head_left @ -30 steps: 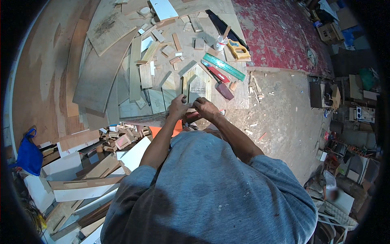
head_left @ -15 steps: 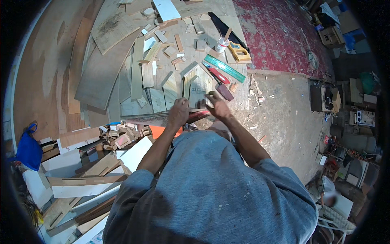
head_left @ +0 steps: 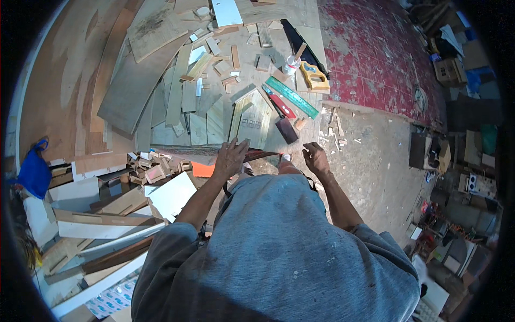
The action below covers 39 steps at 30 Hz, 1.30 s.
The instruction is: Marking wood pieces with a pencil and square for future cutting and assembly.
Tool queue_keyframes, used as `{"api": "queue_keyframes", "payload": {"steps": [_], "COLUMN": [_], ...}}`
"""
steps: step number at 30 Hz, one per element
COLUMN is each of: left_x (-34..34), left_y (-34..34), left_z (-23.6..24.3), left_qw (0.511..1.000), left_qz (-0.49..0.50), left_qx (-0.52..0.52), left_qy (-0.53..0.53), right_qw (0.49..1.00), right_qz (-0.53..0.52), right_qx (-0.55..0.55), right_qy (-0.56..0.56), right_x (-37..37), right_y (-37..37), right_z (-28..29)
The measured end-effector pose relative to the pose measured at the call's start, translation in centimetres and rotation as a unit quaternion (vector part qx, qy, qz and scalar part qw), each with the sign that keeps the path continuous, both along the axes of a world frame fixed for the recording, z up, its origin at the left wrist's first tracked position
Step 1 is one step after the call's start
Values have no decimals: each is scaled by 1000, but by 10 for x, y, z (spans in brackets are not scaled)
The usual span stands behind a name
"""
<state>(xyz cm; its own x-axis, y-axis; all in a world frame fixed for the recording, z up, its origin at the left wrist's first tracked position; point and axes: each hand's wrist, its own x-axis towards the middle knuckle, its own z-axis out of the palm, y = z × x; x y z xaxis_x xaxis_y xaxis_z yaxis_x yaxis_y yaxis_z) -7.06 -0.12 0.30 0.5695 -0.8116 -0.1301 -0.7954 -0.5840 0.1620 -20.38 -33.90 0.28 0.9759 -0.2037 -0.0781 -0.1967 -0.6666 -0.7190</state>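
My left hand (head_left: 232, 156) lies with fingers outstretched at the table's (head_left: 328, 48) near edge, just below a house-shaped wooden piece (head_left: 251, 114) with small pencilled squares and light border strips. My right hand (head_left: 315, 157) is raised off the table's near right corner, fingers bent and apart, with nothing visible in it. Right of the wooden piece lie a dark maroon block (head_left: 287, 130), a red-handled tool (head_left: 280, 104) and a green ruler (head_left: 291, 96). Several loose boards (head_left: 197, 126) lie left of the piece.
A yellow-handled saw (head_left: 314, 75), a cup with a stick (head_left: 292, 64) and offcuts (head_left: 234, 56) are on the table. Large sheets (head_left: 137, 102) lean over the left side. Scrap wood (head_left: 112, 220) is heaped lower left. Red tiled flooring (head_left: 365, 59) and clutter (head_left: 472, 182) are at right.
My right hand has left the wooden piece and moved rightward and down, its fingers loosening. My left hand has shifted slightly left and down and its fingers have straightened.
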Motion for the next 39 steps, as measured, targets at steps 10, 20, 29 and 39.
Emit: {"api": "queue_keyframes", "payload": {"steps": [10, 20, 29, 39], "left_x": [-14, -133, -445, -431], "left_y": [-20, 1, -19, -39], "left_z": [4, -15, -63, -105], "left_qw": [997, 762, 550, 664], "left_qz": [36, 635, 805, 747], "left_qx": [53, -130, 37, -49], "left_qy": [-47, 13, 221, 10], "right_qw": [995, 993, 981, 978], "right_qz": [89, 100, 157, 182], "right_qx": [-30, -50, -96, -89], "right_qy": [-30, -29, 55, 55], "right_x": [69, 146, 213, 222], "right_y": [-54, -60, -16, -14], "right_z": [-7, -36, -38, -50]}}
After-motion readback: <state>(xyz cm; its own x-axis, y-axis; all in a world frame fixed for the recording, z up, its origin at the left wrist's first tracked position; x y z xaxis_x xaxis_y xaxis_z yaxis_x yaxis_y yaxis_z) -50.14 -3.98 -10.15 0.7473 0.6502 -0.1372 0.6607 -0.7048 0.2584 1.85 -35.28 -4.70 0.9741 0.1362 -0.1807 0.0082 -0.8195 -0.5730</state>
